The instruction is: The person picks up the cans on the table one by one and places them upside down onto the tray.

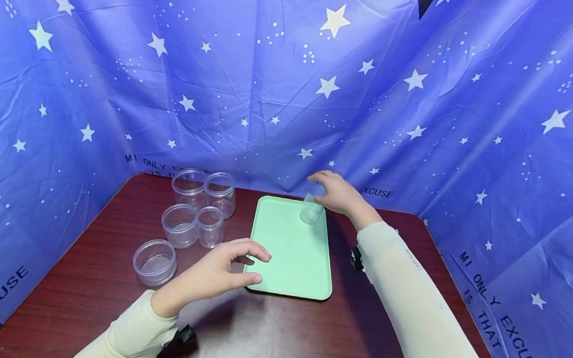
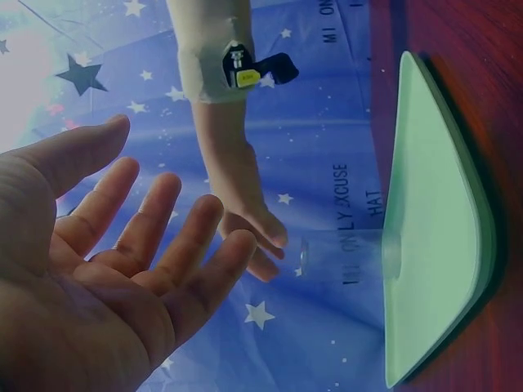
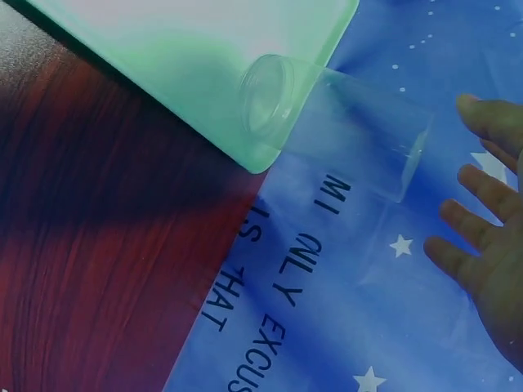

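Note:
A tall clear plastic jar [image 1: 310, 213] stands upright on the far right corner of the light green tray [image 1: 287, 260]. Just above its top is my right hand [image 1: 336, 192]; the right wrist view shows a gap between the spread fingers [image 3: 466, 220] and the jar [image 3: 351, 135]. My left hand [image 1: 218, 270] hovers by the tray's near left edge, holding nothing. In the left wrist view its palm [image 2: 90, 302] faces up to the camera with the fingers loosely bent.
Several clear round jars of different sizes stand left of the tray, among them a wide low one [image 1: 154, 264], a small narrow one [image 1: 210, 229] and a large one [image 1: 189, 187] at the back. A blue star-printed curtain [image 1: 252, 90] surrounds the dark red table [image 1: 278, 335].

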Tool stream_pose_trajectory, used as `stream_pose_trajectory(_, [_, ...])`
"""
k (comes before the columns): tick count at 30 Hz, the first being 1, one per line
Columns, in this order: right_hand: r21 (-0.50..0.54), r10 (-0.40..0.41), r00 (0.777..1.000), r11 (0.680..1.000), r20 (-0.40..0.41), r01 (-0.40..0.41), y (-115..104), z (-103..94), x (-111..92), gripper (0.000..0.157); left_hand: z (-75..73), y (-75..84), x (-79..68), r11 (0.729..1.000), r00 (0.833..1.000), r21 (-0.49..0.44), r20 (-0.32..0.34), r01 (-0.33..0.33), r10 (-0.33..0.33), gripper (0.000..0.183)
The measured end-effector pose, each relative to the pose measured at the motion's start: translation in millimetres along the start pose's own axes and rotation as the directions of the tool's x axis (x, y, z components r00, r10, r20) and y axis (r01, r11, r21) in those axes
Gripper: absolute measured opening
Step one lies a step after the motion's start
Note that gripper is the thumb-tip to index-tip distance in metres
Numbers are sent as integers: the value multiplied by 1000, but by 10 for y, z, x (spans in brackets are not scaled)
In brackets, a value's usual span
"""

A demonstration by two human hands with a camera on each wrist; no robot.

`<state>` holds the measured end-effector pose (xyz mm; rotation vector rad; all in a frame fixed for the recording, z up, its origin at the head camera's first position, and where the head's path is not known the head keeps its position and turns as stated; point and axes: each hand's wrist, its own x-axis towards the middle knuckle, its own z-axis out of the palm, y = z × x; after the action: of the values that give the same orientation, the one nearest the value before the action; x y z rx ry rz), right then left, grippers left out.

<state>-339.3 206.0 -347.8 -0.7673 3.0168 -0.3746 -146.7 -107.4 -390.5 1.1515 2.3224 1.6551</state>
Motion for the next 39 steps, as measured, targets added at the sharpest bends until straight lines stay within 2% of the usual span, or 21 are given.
stream_pose_trajectory(7, [77,-44,990,995,-136,55,-63,6,-234,56,14,4,-1,1000,1000,0,-3,-6,6,30])
stream_pose_trajectory(16, [144,-66,967,984,-245,104,-253,88,-579,56,19,-3,-4,1000,1000,5,-13,-25,25,29])
stream_pose_trajectory(20, [156,-99,947,976,-306,152,-324,139,-720,56,23,-22,-2,998,999,29,-19,-50,50,28])
stream_pose_trajectory(27, [162,-177,896,952,-408,261,-448,247,-989,56,60,-21,-5,997,997,41,-18,-68,69,30])
stream_pose_trajectory(39, [215,-214,859,914,-466,345,-659,442,-1362,58,142,-38,0,995,997,75,-11,-69,70,31])
